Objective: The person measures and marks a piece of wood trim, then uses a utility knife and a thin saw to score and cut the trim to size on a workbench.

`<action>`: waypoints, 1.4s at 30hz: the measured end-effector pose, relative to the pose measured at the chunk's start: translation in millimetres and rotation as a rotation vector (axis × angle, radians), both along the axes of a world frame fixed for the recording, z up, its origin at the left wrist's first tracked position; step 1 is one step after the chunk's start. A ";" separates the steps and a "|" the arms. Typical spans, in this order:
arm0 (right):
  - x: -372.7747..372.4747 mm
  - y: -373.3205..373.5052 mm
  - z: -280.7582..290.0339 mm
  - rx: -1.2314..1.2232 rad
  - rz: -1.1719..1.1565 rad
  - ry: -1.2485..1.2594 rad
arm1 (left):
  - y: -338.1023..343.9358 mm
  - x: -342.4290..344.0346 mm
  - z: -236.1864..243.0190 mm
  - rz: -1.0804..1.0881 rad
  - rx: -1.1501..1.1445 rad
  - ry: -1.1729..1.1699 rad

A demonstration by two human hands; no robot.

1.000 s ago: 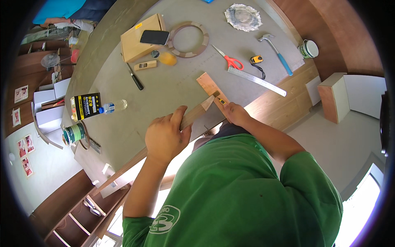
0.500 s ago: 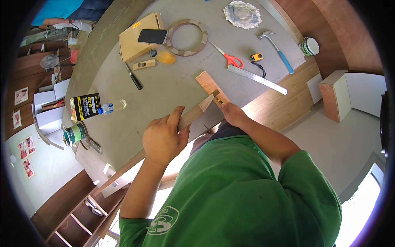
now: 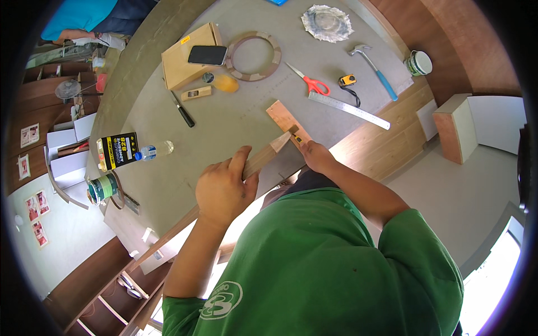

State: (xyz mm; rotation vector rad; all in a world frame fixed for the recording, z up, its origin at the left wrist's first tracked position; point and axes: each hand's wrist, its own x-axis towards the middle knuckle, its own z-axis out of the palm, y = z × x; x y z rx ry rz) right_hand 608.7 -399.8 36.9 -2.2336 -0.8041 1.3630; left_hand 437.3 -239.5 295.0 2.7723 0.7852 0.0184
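Note:
In my left hand (image 3: 223, 187) is a wooden strip (image 3: 262, 161) with a pale, slanting cut face near its far end. Its darker tip lies over a flat reddish-brown board (image 3: 283, 116) near the table's front edge. My right hand (image 3: 318, 155) is closed on a small yellow-and-black cutter (image 3: 300, 140), close beside the tip of the strip. The cutter's blade is too small to make out, and the fingers hide most of its handle.
Right of the board lie a steel ruler (image 3: 353, 111), red-handled scissors (image 3: 316, 85), a tape measure (image 3: 347, 80) and a hammer (image 3: 384, 84). Farther back are a ring (image 3: 274, 55), a phone (image 3: 207, 55) on a cardboard box (image 3: 174, 61), and a small wooden plane (image 3: 196, 93). Bottles and cans stand leftward.
Both hands hold nearly the same pose on the strip and the cutter. The whole view has shifted slightly.

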 end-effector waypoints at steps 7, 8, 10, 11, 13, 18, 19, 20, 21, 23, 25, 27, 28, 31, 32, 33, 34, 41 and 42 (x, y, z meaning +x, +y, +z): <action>-1.3 1.4 -2.8 -0.020 -0.007 -0.014 | 0.4 -2.3 -0.6 0.017 -0.010 0.014; -1.6 1.5 -1.5 -0.028 -0.002 -0.019 | 0.3 -2.0 -0.6 0.015 -0.007 0.016; -4.2 -10.7 2.2 -0.042 0.015 -0.024 | -0.5 -1.5 0.4 0.012 0.001 0.016; -3.2 -14.6 3.3 -0.057 0.031 -0.028 | -1.8 -1.4 0.7 0.013 0.005 0.020; 1.1 -18.9 3.3 -0.061 0.057 -0.017 | -1.9 -2.3 -0.3 0.014 0.004 0.024; 4.9 -19.6 9.7 -0.057 0.041 0.008 | -1.2 -2.8 -1.2 -0.010 0.013 0.007; 1.8 -19.5 10.1 -0.057 0.042 0.013 | -1.5 -3.4 -1.2 -0.009 0.013 0.013; -1.9 -19.8 11.0 -0.064 0.012 0.006 | -1.6 -3.6 -1.0 -0.011 0.019 0.013; -5.3 -19.7 12.1 -0.071 -0.017 -0.002 | -1.6 -3.8 -0.9 -0.012 0.025 0.013; -9.2 -17.8 18.0 -0.064 -0.025 -0.020 | -1.1 -3.5 -2.5 -0.012 0.026 0.011; -10.3 -17.1 17.6 -0.058 -0.032 -0.044 | -0.7 -4.3 -2.9 -0.014 0.026 0.004; -6.9 -15.9 11.4 0.029 -0.012 -0.039 | -0.6 -4.8 -2.6 -0.009 0.005 -0.006; -4.8 -12.3 9.2 0.029 -0.013 -0.042 | -0.5 -4.0 -2.0 -0.010 0.005 -0.009; -1.0 -1.3 4.1 -0.012 -0.002 -0.051 | -0.6 -2.3 -0.5 -0.006 -0.013 -0.010; -0.5 0.5 3.9 -0.023 0.001 -0.051 | -0.9 -2.0 -0.3 -0.004 -0.010 -0.001; -0.3 1.5 3.8 -0.034 0.003 -0.050 | -0.8 -1.6 -0.1 -0.003 -0.007 0.008; -0.2 1.5 3.8 -0.036 0.005 -0.048 | -0.7 -2.0 -0.8 -0.001 -0.010 0.009; -6.6 2.4 -6.5 -0.015 -0.027 -0.034 | -0.8 -2.5 -1.9 -0.007 0.001 0.004; -8.3 1.1 -8.9 -0.009 -0.041 -0.031 | -0.7 -2.8 -1.7 -0.006 -0.001 0.010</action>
